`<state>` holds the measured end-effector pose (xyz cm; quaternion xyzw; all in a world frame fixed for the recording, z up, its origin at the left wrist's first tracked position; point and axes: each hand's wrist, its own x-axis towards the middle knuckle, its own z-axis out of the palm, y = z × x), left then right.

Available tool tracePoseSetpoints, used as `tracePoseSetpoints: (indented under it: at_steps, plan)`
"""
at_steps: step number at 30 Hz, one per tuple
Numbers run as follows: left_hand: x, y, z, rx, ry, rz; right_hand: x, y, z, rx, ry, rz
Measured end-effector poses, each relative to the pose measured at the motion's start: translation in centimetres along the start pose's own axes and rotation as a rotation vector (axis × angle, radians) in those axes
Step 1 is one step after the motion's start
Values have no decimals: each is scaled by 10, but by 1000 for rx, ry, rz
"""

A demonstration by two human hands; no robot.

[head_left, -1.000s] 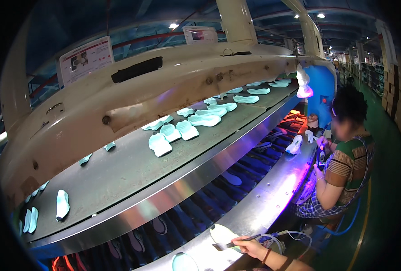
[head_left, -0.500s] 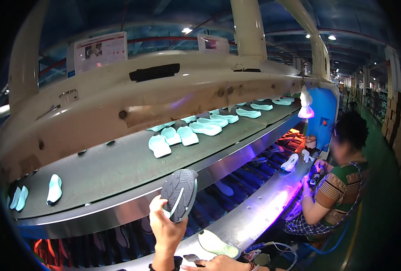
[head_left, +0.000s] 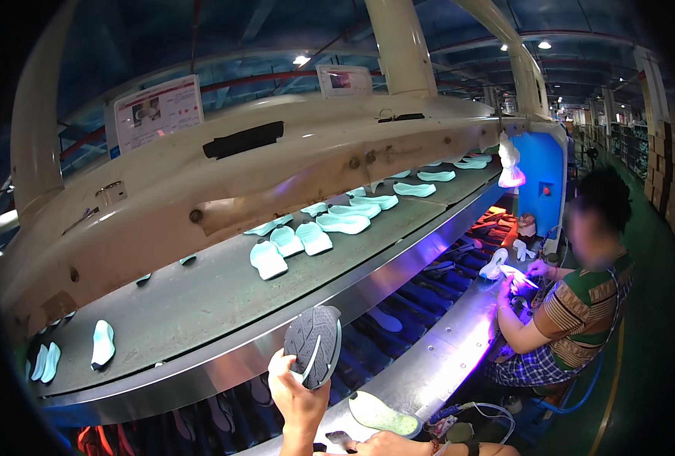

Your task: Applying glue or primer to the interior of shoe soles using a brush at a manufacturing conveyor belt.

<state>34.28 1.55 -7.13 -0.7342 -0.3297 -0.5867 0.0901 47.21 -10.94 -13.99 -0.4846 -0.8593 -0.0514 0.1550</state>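
My left hand (head_left: 301, 401) grips a dark grey patterned shoe sole (head_left: 312, 346) and holds it upright in front of the conveyor. Its grooved tread shows, with a pale curved strip along it. Low in the picture, my right hand (head_left: 389, 444) is closed on a small flat tool with a dark grey end (head_left: 340, 439), partly cut off by the lower edge. Just above that hand, a pale green shoe sole (head_left: 385, 415) lies on the metal ledge (head_left: 429, 372), apart from my fingers.
Several mint-coloured soles (head_left: 267, 261) lie on the dark conveyor belt (head_left: 201, 304) under a beige hood (head_left: 307, 156). Below it, more soles (head_left: 383, 318) fill a lower level. At right sits a co-worker (head_left: 573, 311) handling a bright white piece (head_left: 521, 277); cables (head_left: 497, 410) lie near the ledge.
The view has shifted, and the sole in my left hand appears slightly lower and further right. The co-worker's hands now hold a bright white piece where a dark item was before.
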Motion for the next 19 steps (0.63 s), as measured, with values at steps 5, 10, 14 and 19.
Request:
tracePoseSetpoints:
  at_steps: [5,10,14,19]
  plan:
    - [-1,-4,-4,-21,-9,7,2,-6,-2,-37,-6,7]
    - [-7,-16,-13,18,-29,15,7,-8,-2,-62,-9,-8]
    - [-16,-20,-13,20,-65,-27,7,-9,-6,-94,-15,-7]
    - [-34,-35,-25,-80,-102,-130,3,-8,-15,-157,-19,-14]
